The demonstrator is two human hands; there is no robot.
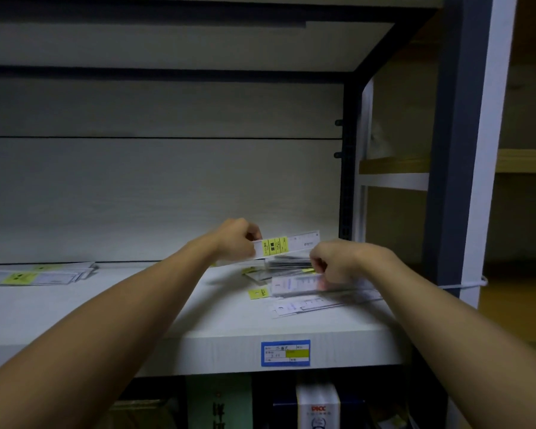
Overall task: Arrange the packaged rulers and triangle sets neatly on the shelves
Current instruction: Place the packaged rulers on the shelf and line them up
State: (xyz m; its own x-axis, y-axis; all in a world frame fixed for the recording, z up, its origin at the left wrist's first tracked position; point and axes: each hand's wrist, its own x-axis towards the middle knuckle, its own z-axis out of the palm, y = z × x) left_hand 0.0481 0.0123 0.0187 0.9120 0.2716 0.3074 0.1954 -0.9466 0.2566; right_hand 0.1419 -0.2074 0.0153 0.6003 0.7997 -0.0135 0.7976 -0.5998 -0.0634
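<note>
My left hand (pixel 237 239) grips the left end of a packaged ruler (pixel 287 244) with a yellow label, held level above the white shelf (pixel 167 305). At the ruler's right end my right hand (pixel 331 261) is curled, and its fingers also reach down to the loose pile of packaged rulers and triangle sets (pixel 310 289) lying untidily below. Whether that hand holds the raised ruler or a package from the pile is unclear. A second, flatter stack of packages (pixel 41 275) lies at the shelf's far left.
A blue-bordered price tag (pixel 285 352) is stuck on the shelf's front edge. The dark upright post (pixel 455 150) bounds the shelf on the right. Boxes (pixel 317 407) stand on the level below. Bare shelf surface lies between the two stacks.
</note>
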